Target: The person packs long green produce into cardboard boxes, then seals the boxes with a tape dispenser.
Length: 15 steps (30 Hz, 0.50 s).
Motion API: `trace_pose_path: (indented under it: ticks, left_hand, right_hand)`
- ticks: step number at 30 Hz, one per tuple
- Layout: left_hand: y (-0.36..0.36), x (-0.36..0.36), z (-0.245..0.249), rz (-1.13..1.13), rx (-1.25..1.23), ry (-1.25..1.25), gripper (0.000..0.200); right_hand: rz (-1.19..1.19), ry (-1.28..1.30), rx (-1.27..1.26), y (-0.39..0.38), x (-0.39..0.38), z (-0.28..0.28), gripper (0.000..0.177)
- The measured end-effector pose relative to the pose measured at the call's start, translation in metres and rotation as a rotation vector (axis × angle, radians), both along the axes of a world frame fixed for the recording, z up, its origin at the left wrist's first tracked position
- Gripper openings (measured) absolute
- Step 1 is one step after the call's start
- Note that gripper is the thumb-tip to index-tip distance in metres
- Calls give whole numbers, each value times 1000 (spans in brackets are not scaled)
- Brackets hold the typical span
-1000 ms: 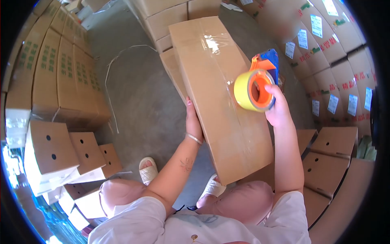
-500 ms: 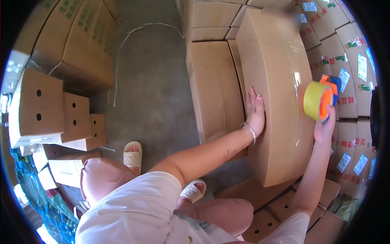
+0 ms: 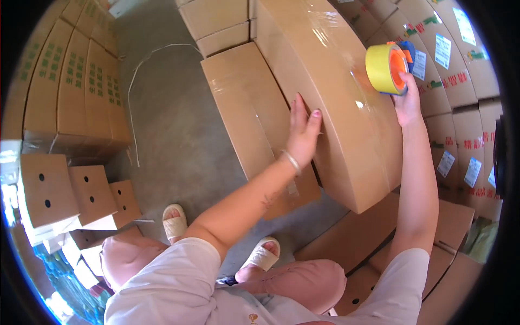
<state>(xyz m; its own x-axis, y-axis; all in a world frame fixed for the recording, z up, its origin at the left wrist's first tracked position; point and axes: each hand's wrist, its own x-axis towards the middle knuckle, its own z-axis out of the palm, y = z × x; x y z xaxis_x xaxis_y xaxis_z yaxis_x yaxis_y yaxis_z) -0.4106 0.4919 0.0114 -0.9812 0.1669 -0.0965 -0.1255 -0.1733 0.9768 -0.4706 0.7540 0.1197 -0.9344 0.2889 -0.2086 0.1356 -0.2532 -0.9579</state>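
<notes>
A long brown carton (image 3: 330, 81), with clear tape along its top, stands in front of me at a slant. Against its left side lies my left hand (image 3: 304, 130), fingers spread and nothing held. My right hand (image 3: 406, 100) is closed on a tape dispenser (image 3: 383, 69) with a yellow roll and an orange core, at the carton's right edge. Left of the tall carton is a lower taped carton (image 3: 244, 103), with its far end beside other boxes.
Cartons with green print (image 3: 70, 81) are stacked at the left, above boxes with round holes (image 3: 49, 189). Cartons with red print and labels (image 3: 455, 81) form a wall at the right. More boxes (image 3: 352, 233) lie near my right knee. A pale strap (image 3: 132, 97) curves across the floor.
The view has shifted, and the cartons and both hands appear further left and higher. My left hand remains on the carton's side, and my right hand still holds the tape dispenser.
</notes>
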Motion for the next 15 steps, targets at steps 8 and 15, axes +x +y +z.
trace_pose_path:
  ticks: [8,15]
  left_hand:
    - [-167,-35,-49,427,-648,58,66]
    - [-156,25,-54,132,-35,-566,87]
  right_hand:
    - [22,145,-302,101,92,-25,78]
    - [-420,44,-353,99,136,-141,67]
